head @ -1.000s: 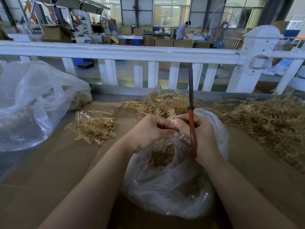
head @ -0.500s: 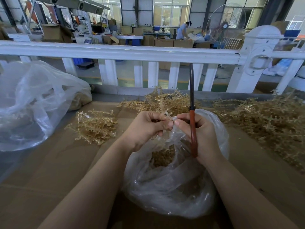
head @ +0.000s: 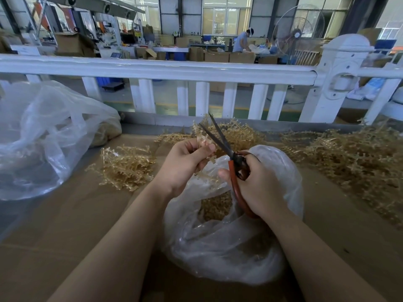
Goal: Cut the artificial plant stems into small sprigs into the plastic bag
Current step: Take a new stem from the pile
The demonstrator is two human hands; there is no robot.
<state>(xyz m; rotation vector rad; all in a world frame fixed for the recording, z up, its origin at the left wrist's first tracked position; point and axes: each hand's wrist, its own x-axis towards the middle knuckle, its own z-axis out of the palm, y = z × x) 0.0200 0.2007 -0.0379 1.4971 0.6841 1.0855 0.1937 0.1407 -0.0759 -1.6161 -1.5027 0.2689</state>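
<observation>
scissors (head: 220,138) tilted left, blades now open

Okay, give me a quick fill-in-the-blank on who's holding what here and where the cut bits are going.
1. The right hand grips the ____ by their red handles.
2. The left hand pinches a plant stem between the ____ blades.
3. Cut sprigs lie inside the clear ____ under both hands.

Missing: scissors; open; plastic bag

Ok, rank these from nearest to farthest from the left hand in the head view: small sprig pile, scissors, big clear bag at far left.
From the left hand:
1. Scissors, blades just right of its fingers.
2. Small sprig pile, left on the cardboard.
3. Big clear bag, far left.
</observation>
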